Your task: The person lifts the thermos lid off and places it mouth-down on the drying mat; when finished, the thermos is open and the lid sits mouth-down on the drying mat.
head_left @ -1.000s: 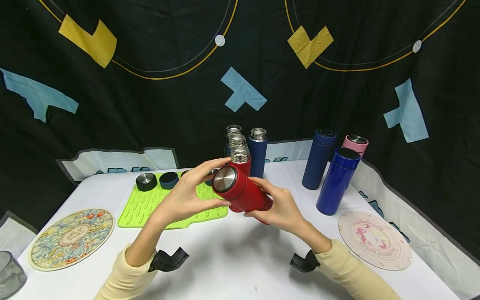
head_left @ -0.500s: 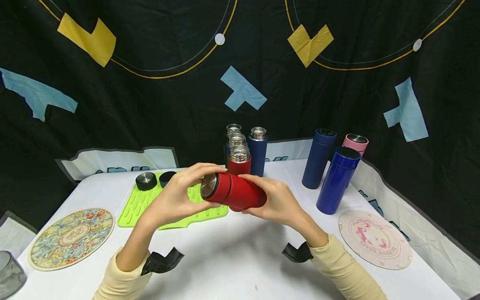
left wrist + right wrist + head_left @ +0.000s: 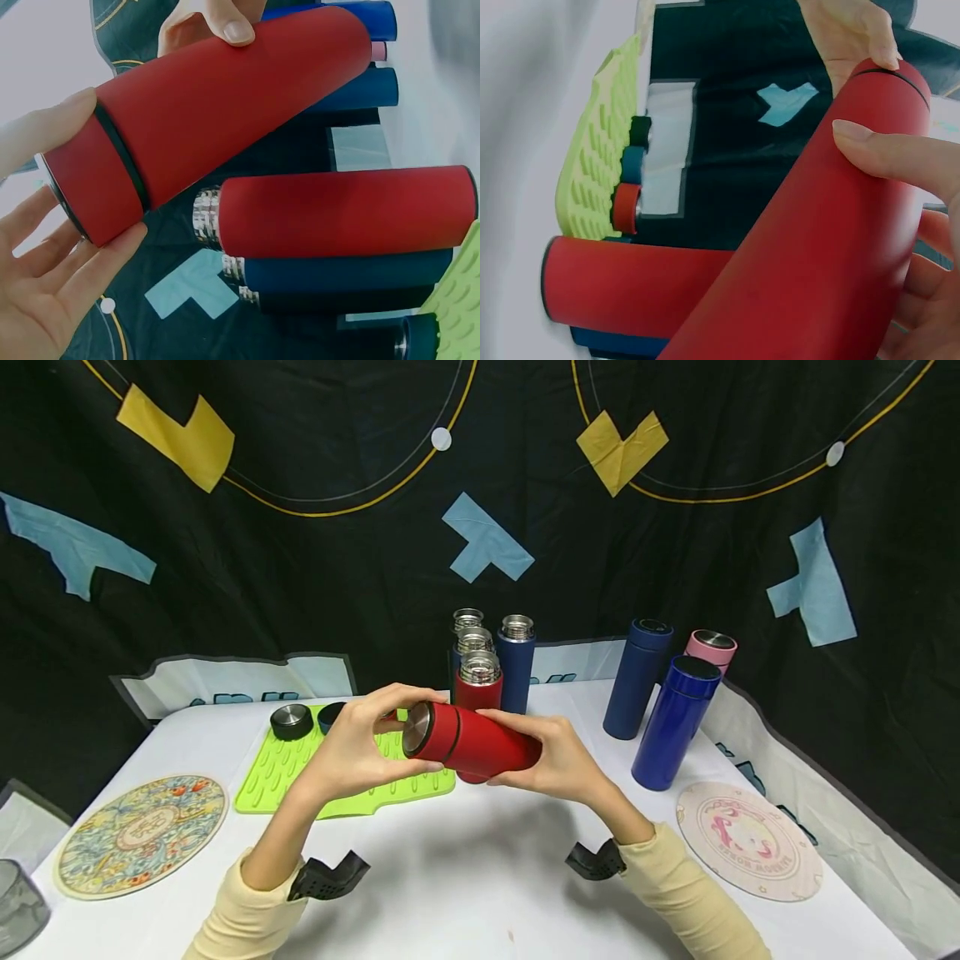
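Far left: clear glass vessel [image 3: 22, 912] is cut off by the frame edge. Next, patterned round mat [image 3: 142, 837] is laid on the white table [image 3: 502, 885]. Then green mat [image 3: 258, 789]: black cap [image 3: 292, 722] and dark blue cap [image 3: 327, 717] are carried on it, the latter half hidden in the head view; red cap [image 3: 626, 208] is shown there by the right wrist view.

Left hand [image 3: 352, 752]: thumb and fingers curled round the lid [image 3: 444, 732], opened only to its width, tips at the dark seam. Thumb below, fingers above in the head view.

Lidded red bottle [image 3: 491, 745] is held in the air between both hands. Long axis: hand to hand, near level, lid end left, base end right and slightly lower. Lid end is nearest the left hand, body nearest the right.

Behind it, standing red bottle [image 3: 478, 689] is partly covered, upright, axis crosswise to the held one; a gap is seen in the left wrist view. Uncapped navy bottle [image 3: 515, 672] is stood beside it.

Right hand [image 3: 562, 760]: body gripped toward the base, thumb and fingers spread to body width.

Far right: tall navy bottle [image 3: 637, 681], glossy blue bottle [image 3: 675, 727] and pink bottle [image 3: 710, 649] are grouped, pink round mat [image 3: 750, 842] laid in front.
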The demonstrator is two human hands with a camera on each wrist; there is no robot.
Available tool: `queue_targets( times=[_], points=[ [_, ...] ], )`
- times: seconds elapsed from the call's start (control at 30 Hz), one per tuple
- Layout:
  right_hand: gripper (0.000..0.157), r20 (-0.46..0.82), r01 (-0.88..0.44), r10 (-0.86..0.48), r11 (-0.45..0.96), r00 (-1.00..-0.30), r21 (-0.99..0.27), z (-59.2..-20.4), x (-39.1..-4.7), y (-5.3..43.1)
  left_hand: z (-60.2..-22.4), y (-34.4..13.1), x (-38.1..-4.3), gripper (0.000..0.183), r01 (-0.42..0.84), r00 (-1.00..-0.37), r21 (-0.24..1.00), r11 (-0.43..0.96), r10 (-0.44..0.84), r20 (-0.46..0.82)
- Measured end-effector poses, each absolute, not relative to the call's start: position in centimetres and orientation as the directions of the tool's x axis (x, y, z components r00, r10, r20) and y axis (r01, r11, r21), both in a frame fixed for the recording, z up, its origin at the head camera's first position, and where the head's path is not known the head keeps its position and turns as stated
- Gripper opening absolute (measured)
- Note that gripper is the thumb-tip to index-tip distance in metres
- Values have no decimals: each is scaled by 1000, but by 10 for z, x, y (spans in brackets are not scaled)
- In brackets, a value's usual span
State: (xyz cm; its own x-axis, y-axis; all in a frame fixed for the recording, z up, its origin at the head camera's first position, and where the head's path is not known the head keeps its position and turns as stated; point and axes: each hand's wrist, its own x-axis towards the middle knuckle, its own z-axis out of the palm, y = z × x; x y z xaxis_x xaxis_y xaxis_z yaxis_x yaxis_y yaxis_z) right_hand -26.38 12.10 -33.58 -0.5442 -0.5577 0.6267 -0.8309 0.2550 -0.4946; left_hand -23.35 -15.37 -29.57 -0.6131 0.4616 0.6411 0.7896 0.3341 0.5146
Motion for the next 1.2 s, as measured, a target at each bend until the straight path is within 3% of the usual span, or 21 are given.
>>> queue_targets(
  times=[0.37,0.6,0.7,0.83,1.0,1.2],
  points=[
    [74,702,-880,-531,256,-474,-400,-344,-267,116,-298,-151,-233,64,735,-677,568,370,371,635],
    [73,774,-915,-508,333,-379,-229,-346,-267,115,-302,-145,-233,56,598,-790,629,497,232,567],
    [74,775,-904,-506,380,-379,-195,-345,-267,116,-303,-143,-233,54,565,-814,649,509,217,539],
    [74,729,-887,-527,388,-437,-250,-340,-266,121,-302,-145,-235,59,621,-780,611,491,309,545],
    [75,631,-851,-571,331,-525,-408,-334,-269,132,-300,-150,-235,71,742,-671,524,419,457,584],
    [73,562,-829,-623,293,-543,-476,-331,-271,139,-299,-151,-236,67,800,-595,495,339,556,580]
  ],
)
